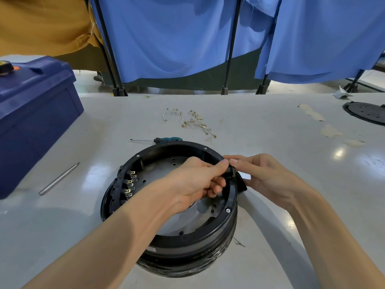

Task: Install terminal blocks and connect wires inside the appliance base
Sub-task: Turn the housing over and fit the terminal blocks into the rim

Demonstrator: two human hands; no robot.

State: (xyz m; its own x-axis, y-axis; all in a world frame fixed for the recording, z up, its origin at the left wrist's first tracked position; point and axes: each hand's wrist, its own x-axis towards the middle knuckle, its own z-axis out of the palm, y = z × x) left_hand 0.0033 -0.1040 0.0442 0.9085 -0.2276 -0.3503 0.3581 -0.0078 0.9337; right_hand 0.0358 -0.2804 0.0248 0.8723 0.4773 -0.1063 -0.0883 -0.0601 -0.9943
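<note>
Clearly, the coming move turns on the right side of the round black plastic appliance base [173, 239], where a small black plastic terminal block [232, 171] sits on the rim. Its long axis seems to follow the rim's curve, running away from the person.

The left hand [193, 178] reaches across the open inside of the base and pinches the block from within, thumb on top and fingers curled beneath. The right hand [262, 176] meets it from outside the rim, thumb and forefinger closed on the same piece, so that the two thumbs almost touch. Both hands are equally close. Seating it likely calls for a press downward and inward.

On the opposite, left rim a black terminal strip with brass tabs [121, 188] is already mounted. Loose pale wires with brass end-lugs [193, 122] lie well beyond the base on the glossy grey-white table [270, 130]. A teal-and-black-handled screwdriver [158, 139] lies just behind the far rim. A slim silver metal rod [59, 178] and a dark blue plastic toolbox [35, 113] are off to the left. A flat black perforated disc [366, 111] lies at far right, and blue cloth curtains [187, 38] hang behind.
</note>
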